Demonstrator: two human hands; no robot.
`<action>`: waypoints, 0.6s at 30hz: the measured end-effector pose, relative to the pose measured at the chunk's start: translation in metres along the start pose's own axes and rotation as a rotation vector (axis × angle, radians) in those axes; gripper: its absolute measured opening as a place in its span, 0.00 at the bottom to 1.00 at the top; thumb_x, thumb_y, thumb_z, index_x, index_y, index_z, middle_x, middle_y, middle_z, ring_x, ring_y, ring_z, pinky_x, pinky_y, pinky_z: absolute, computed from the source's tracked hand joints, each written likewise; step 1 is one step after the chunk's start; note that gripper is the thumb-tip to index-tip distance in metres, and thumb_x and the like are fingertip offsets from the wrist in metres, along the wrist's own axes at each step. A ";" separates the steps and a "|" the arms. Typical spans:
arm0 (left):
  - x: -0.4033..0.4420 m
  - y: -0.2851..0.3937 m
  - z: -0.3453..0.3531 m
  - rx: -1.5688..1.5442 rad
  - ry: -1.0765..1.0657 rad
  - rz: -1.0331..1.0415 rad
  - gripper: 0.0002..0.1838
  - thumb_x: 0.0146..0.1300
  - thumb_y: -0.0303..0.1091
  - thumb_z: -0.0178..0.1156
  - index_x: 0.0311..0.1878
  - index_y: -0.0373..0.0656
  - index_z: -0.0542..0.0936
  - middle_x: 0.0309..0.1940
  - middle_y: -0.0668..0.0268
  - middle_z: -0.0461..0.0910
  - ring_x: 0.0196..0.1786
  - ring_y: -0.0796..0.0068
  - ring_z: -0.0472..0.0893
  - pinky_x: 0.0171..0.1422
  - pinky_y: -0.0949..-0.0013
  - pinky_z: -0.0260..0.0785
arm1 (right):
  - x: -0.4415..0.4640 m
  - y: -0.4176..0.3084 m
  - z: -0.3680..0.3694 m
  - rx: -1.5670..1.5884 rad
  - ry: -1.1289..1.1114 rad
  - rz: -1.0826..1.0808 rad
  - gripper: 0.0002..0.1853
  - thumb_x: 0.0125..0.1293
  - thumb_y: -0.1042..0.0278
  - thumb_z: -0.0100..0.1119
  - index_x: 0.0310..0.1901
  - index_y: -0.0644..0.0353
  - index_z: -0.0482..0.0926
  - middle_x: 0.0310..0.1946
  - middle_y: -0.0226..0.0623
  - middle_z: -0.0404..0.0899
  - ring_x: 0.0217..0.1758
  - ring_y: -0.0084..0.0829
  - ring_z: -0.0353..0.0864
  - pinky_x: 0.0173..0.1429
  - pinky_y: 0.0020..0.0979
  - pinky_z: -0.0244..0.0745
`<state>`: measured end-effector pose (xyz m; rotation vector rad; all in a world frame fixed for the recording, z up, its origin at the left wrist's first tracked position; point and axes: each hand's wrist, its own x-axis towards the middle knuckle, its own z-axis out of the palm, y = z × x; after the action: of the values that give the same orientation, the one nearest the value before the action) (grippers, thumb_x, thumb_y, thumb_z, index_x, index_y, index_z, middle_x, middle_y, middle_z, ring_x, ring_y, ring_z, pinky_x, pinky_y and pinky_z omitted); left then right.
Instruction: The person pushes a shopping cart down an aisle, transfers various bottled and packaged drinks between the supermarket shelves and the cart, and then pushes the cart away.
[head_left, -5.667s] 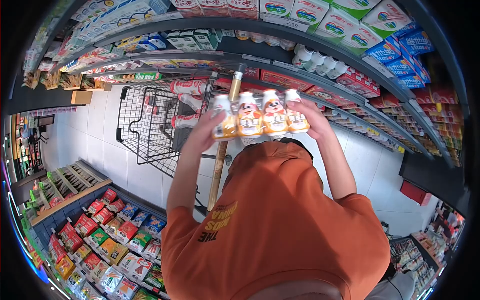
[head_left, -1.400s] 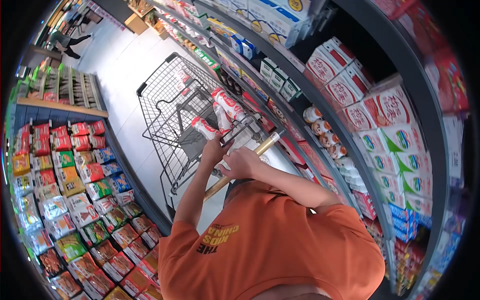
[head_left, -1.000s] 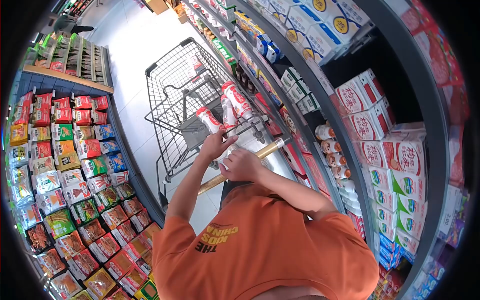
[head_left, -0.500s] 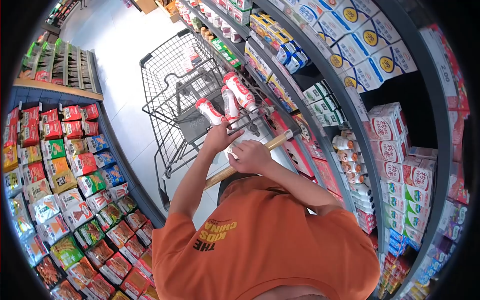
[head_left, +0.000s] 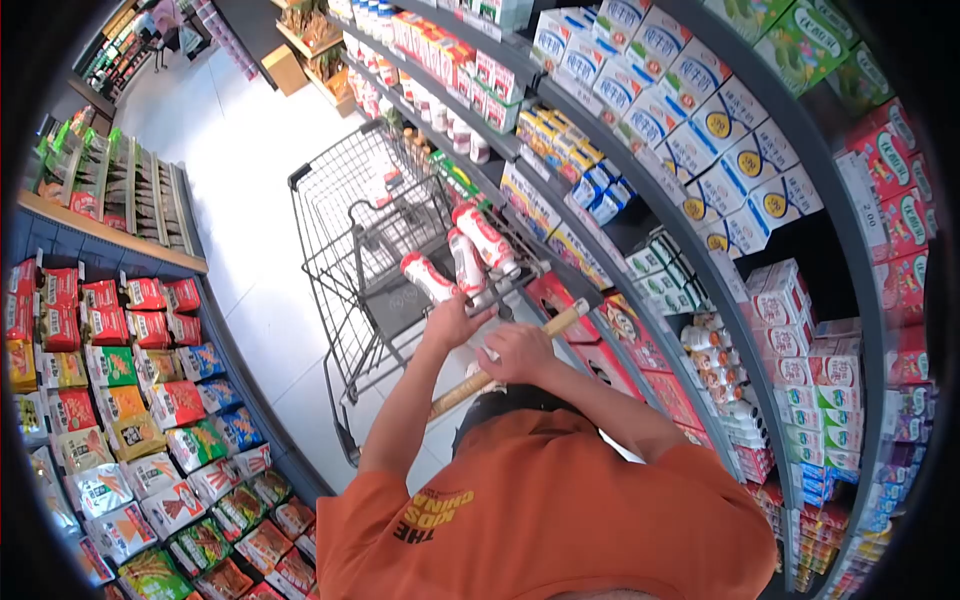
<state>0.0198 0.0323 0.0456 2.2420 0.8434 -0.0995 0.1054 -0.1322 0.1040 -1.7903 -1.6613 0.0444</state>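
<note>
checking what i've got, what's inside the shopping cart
Three red and white bottles lie in the shopping cart; a red item beyond is unclear. The left hand hides one bottle's lower end, and whatever is under the bottles is covered.

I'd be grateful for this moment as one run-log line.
left hand: beside red-and-white bottles | right hand: over handlebar | bottles: inside cart

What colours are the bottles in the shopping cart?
The bottles are mostly white with red, seen best in the head view.
</note>
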 end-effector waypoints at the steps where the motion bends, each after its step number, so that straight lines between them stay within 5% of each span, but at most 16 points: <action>1: 0.003 -0.002 0.000 -0.004 0.005 0.017 0.40 0.57 0.68 0.66 0.51 0.34 0.81 0.37 0.43 0.86 0.45 0.44 0.86 0.52 0.50 0.78 | 0.003 0.001 -0.001 -0.005 0.001 -0.005 0.13 0.57 0.59 0.65 0.22 0.55 0.76 0.20 0.36 0.77 0.25 0.41 0.80 0.30 0.41 0.76; 18: 0.033 -0.008 -0.024 -0.019 0.005 -0.054 0.26 0.58 0.54 0.70 0.45 0.38 0.81 0.34 0.44 0.85 0.43 0.43 0.86 0.49 0.49 0.78 | 0.041 0.025 0.012 0.080 -0.005 -0.080 0.14 0.55 0.61 0.66 0.18 0.55 0.74 0.16 0.34 0.74 0.20 0.37 0.79 0.28 0.37 0.77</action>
<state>0.0368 0.0703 0.0477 2.2029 0.9045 -0.1115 0.1295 -0.0891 0.0992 -1.6638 -1.7092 0.0788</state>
